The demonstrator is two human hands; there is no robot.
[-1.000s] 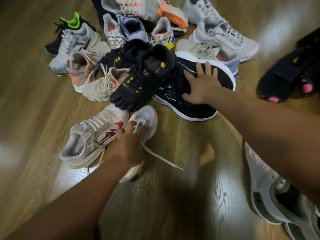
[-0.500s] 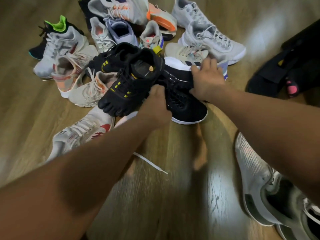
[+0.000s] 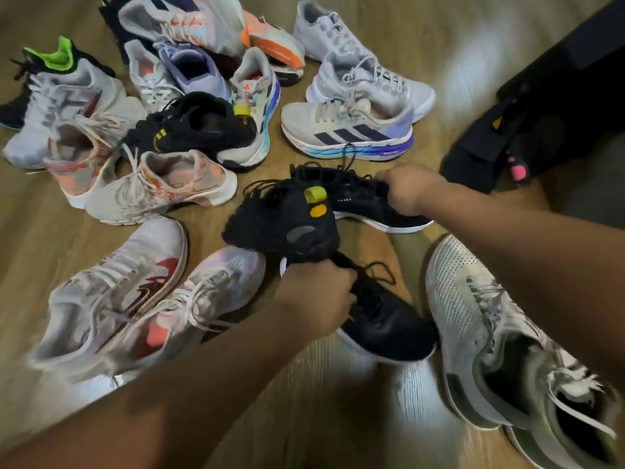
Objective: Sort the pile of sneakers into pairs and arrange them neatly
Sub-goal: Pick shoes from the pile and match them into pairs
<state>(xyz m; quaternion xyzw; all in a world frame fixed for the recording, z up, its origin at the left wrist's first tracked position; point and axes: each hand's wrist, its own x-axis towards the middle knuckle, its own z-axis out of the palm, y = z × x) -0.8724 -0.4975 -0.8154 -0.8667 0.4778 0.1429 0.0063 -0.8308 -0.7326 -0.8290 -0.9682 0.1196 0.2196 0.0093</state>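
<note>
Glossy wooden floor (image 3: 33, 248) under a loose scatter of sneakers (image 3: 348, 133), black object (image 3: 541, 106) far right.

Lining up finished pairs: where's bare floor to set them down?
Bare floor lies left of the white-and-red sneaker, this side of the near black sneaker beside the grey mesh sneaker, and between the grey laced sneaker and the black bag. The upper-left pile is crowded.
</note>
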